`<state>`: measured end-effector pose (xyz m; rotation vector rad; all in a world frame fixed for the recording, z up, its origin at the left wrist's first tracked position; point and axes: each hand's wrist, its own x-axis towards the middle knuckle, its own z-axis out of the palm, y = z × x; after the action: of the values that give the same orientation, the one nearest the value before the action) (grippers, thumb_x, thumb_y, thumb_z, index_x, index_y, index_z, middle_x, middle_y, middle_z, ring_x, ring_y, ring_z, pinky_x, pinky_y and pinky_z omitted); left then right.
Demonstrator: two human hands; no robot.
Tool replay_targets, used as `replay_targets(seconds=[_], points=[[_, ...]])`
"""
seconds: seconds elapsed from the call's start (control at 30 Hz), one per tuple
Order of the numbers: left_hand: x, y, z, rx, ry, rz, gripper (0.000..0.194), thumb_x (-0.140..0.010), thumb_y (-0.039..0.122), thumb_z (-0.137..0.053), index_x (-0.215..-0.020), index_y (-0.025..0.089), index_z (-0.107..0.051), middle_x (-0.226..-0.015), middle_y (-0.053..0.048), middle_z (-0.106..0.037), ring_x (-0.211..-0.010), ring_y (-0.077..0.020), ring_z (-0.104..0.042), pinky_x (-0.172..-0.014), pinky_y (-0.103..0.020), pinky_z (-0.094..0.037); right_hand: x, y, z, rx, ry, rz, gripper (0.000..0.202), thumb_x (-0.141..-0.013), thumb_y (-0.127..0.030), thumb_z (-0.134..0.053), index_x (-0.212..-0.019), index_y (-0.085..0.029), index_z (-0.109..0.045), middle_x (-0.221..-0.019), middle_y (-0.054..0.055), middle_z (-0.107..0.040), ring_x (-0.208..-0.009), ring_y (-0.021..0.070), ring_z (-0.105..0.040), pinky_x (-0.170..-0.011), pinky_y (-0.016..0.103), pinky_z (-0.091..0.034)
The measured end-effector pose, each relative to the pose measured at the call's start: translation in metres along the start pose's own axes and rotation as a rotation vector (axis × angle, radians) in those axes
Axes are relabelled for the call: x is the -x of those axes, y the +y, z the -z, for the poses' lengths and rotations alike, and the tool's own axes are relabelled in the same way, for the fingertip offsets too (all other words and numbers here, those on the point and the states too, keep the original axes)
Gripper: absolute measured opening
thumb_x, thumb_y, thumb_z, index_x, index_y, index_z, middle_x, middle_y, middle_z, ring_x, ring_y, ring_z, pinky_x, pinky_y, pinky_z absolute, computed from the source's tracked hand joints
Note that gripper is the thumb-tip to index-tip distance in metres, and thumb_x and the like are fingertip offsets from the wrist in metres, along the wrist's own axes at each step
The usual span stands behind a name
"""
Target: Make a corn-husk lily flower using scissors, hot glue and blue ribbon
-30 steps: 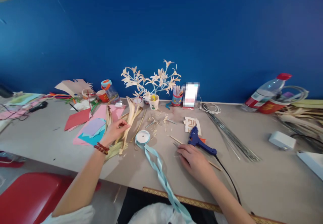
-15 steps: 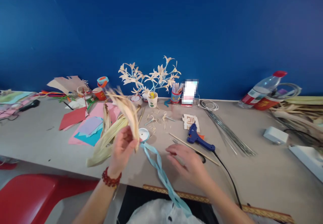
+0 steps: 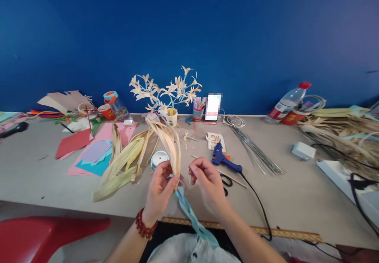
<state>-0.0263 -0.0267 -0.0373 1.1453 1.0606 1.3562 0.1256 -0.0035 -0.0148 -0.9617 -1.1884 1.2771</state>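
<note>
My left hand (image 3: 162, 188) grips a bundle of dry, pale corn husks (image 3: 170, 140) near its lower end; the strips point up and away. Just right of it, my right hand (image 3: 207, 180) is curled with thumb and fingertips together, and whatever they may pinch is too small to make out. A light blue ribbon (image 3: 191, 215) runs from beneath the husks down to my lap. Its white spool (image 3: 160, 158) lies behind my left hand. Black-handled scissors (image 3: 227, 181) lie partly hidden beyond my right hand, close to a thin wooden stick (image 3: 237, 179).
A blue glue gun (image 3: 226, 160) with a black cord lies right of centre. Behind stand husk flowers in a cup (image 3: 171, 118), a pen holder (image 3: 198, 113) and a phone (image 3: 212, 107). Coloured paper (image 3: 97, 152) and husks are left; wires (image 3: 257, 150), a bottle (image 3: 286, 103) and a power strip (image 3: 346, 180) are right.
My left hand has brought the husk bundle right and nearer to me. My right hand has gone from loosely spread to curled, close beside it. The view has turned slightly right.
</note>
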Motion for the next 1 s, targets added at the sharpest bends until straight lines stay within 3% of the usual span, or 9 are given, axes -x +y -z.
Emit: replay_targets(seconds=[0.13, 0.27, 0.3, 0.37, 0.47, 0.6, 0.73, 0.83, 1.0], points=[[0.005, 0.0, -0.006, -0.131, -0.07, -0.05, 0.032, -0.086, 0.03, -0.059, -0.117, 0.026, -0.051, -0.106, -0.008, -0.063, -0.087, -0.0214, -0.066, -0.069, -0.033, -0.058, 0.0, 0.003, 0.0, 0.055, -0.105, -0.004, 0.019, -0.085, -0.038, -0.061, -0.089, -0.02, -0.057, -0.077, 0.0, -0.06, -0.061, 0.0125, -0.057, -0.056, 0.023, -0.048], [0.0, 0.008, 0.01, -0.555, -0.148, -0.304, 0.027, -0.084, 0.027, -0.06, -0.111, 0.026, -0.06, -0.114, -0.009, -0.062, -0.103, -0.0253, -0.061, -0.086, -0.037, -0.053, 0.003, 0.012, 0.001, 0.193, -0.091, 0.008, 0.024, -0.085, -0.041, -0.062, -0.094, -0.018, -0.062, -0.082, 0.004, -0.064, -0.068, 0.0161, -0.06, -0.059, 0.025, -0.05], [-0.005, 0.01, 0.02, -0.686, -0.114, -0.37, 0.022, -0.083, 0.027, -0.061, -0.105, 0.025, -0.063, -0.113, -0.008, -0.062, -0.105, -0.0256, -0.06, -0.091, -0.038, -0.05, 0.003, 0.014, 0.003, 0.187, -0.053, 0.009, 0.024, -0.086, -0.041, -0.061, -0.091, -0.018, -0.062, -0.079, 0.003, -0.063, -0.066, 0.0156, -0.059, -0.057, 0.025, -0.05], [-0.018, 0.013, 0.046, -0.927, 0.138, -0.42, 0.016, -0.086, 0.029, -0.055, -0.098, 0.023, -0.064, -0.107, -0.008, -0.064, -0.104, -0.0253, -0.059, -0.093, -0.039, -0.046, 0.003, 0.018, 0.008, 0.139, -0.017, -0.003, 0.024, -0.087, -0.042, -0.059, -0.087, -0.018, -0.062, -0.071, 0.0, -0.059, -0.059, 0.0138, -0.056, -0.052, 0.023, -0.048], [-0.038, 0.01, 0.086, -1.363, 0.342, -0.2, 0.026, -0.086, 0.035, -0.052, -0.106, 0.019, -0.06, -0.106, -0.012, -0.063, -0.1, -0.0293, -0.059, -0.083, -0.039, -0.047, 0.003, 0.02, 0.012, 0.111, -0.061, -0.02, 0.025, -0.088, -0.043, -0.058, -0.081, -0.018, -0.059, -0.065, -0.002, -0.052, -0.056, 0.0124, -0.053, -0.05, 0.023, -0.048], [-0.049, -0.002, 0.113, -1.608, 0.194, 0.051, 0.018, -0.087, 0.028, -0.047, -0.093, 0.019, -0.061, -0.088, -0.01, -0.066, -0.087, -0.0262, -0.062, -0.067, -0.032, -0.043, 0.002, 0.021, 0.011, 0.224, -0.153, 0.004, 0.028, -0.089, -0.043, -0.056, -0.077, -0.018, -0.056, -0.067, -0.002, -0.051, -0.058, 0.0122, -0.052, -0.052, 0.022, -0.047], [-0.048, -0.003, 0.118, -1.474, 0.306, 0.077, 0.016, -0.087, 0.029, -0.047, -0.086, 0.019, -0.06, -0.078, -0.006, -0.066, -0.076, -0.0228, -0.062, -0.062, -0.029, -0.04, 0.003, 0.021, 0.009, 0.287, -0.206, 0.002, 0.029, -0.091, -0.044, -0.053, -0.076, -0.019, -0.053, -0.068, -0.001, -0.049, -0.059, 0.0123, -0.052, -0.053, 0.022, -0.045], [-0.039, 0.009, 0.111, -1.007, 0.407, -0.029, 0.017, -0.085, 0.036, -0.054, -0.088, 0.02, -0.059, -0.077, -0.003, -0.064, -0.073, -0.0194, -0.06, -0.066, -0.028, -0.043, 0.003, 0.022, 0.009, 0.247, -0.179, -0.01, 0.032, -0.091, -0.045, -0.052, -0.073, -0.019, -0.051, -0.066, -0.002, -0.048, -0.057, 0.0121, -0.05, -0.053, 0.022, -0.044], [-0.013, 0.027, 0.07, -0.012, 0.16, 0.122, 0.019, -0.079, 0.032, -0.068, -0.087, 0.019, -0.057, -0.073, 0.002, -0.057, -0.066, -0.0109, -0.053, -0.062, -0.021, -0.043, 0.002, 0.02, -0.002, 0.1, -0.172, -0.079, 0.03, -0.086, -0.046, -0.059, -0.073, -0.018, -0.055, -0.065, -0.001, -0.052, -0.056, 0.0123, -0.049, -0.052, 0.023, -0.043]])
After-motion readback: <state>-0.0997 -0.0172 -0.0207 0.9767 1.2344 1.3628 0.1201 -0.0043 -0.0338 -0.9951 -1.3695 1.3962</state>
